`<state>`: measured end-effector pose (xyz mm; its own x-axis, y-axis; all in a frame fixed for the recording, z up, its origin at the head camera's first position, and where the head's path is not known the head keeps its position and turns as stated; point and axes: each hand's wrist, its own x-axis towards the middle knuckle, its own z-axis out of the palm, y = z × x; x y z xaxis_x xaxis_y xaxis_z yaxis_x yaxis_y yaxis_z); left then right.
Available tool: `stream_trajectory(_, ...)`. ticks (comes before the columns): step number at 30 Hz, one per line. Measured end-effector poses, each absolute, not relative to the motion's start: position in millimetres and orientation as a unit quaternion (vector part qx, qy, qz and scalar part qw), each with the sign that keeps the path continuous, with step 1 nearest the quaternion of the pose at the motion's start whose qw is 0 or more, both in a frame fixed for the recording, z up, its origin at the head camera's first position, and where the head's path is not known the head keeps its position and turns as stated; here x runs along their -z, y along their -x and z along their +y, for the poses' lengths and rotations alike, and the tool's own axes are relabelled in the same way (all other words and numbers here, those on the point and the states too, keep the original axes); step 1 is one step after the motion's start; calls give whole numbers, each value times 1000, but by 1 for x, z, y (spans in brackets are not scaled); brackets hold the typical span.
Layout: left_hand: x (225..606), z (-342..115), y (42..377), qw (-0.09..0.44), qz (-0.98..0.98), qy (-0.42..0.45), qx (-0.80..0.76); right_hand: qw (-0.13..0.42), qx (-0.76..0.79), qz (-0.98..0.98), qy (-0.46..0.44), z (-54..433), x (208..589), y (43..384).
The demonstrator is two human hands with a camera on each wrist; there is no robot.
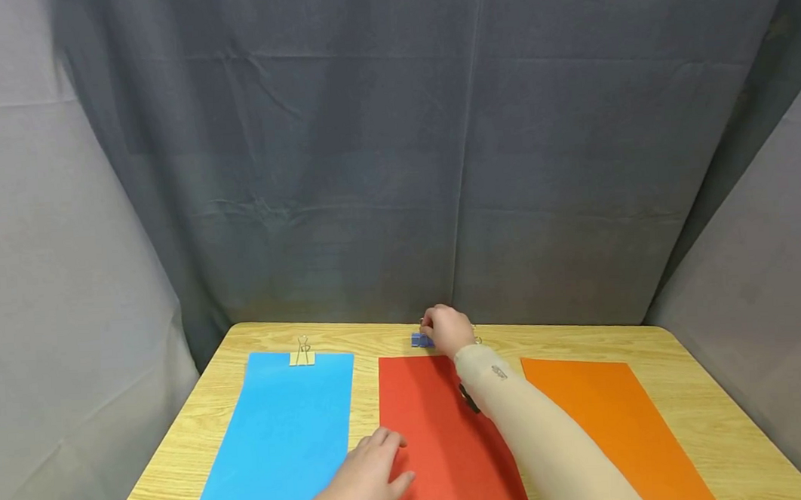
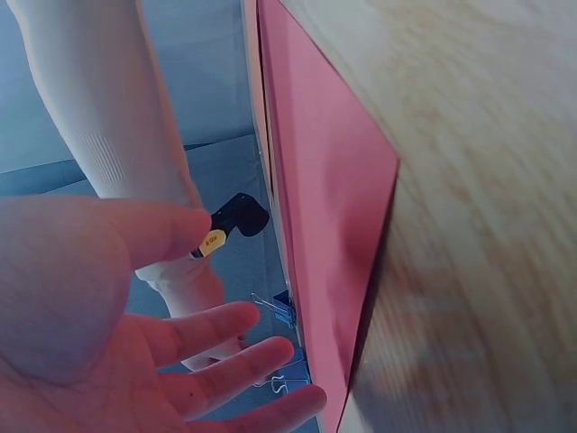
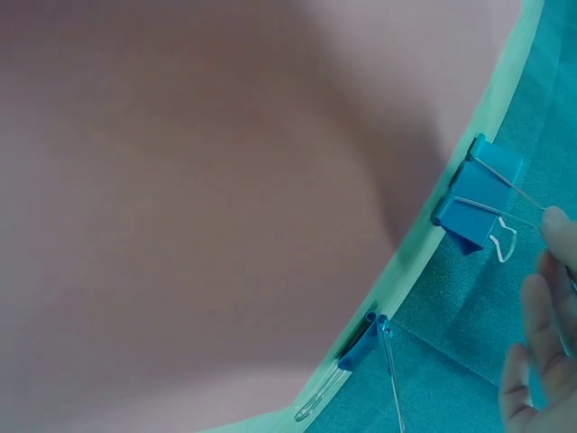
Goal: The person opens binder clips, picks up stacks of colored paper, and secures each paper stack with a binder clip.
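Observation:
My right hand (image 1: 448, 329) reaches over the far end of the red sheet (image 1: 419, 415). In the right wrist view, its thumb and fingers pinch the wire handle of a blue binder clip (image 3: 478, 194), which stands on the tabletop just past the sheet. A second blue binder clip (image 3: 361, 343) sits nearby with its wire handles spread. My left hand (image 1: 361, 478) hovers over the near left part of the red sheet, fingers apart and slightly bent, holding nothing. Its palm and fingers (image 2: 216, 334) show large in the left wrist view.
To the left lies a blue sheet (image 1: 287, 429) with a pale yellow binder clip (image 1: 302, 358) at its far edge. An orange sheet (image 1: 606, 413) lies to the right. Grey curtains (image 1: 335, 170) surround the wooden table (image 1: 707, 400) at the back and sides.

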<state>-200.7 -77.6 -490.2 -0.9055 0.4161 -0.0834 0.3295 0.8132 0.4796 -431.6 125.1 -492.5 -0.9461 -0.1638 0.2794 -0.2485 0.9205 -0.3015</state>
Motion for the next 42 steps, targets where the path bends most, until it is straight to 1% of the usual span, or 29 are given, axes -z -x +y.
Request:
stream_trajectory(7, 488, -78, 199, 90, 947, -202, -234, 144, -135, -970, -143, 129, 492, 428)
stream_trajectory(12, 489, -77, 199, 90, 947, -201, -232, 173, -120, -959, -190, 132, 496, 427)
stream_trajectory(16, 489, -77, 199, 91, 948, -201, -230, 186, -115, -953, -209, 134, 500, 428)
stream_trajectory(31, 488, -76, 198, 89, 947, -208, -227, 148, -106, -960, -211, 134, 498, 418)
stream_trajectory(42, 486, -76, 197, 94, 944, -212, -234, 157, -108, -959, -208, 135, 502, 416)
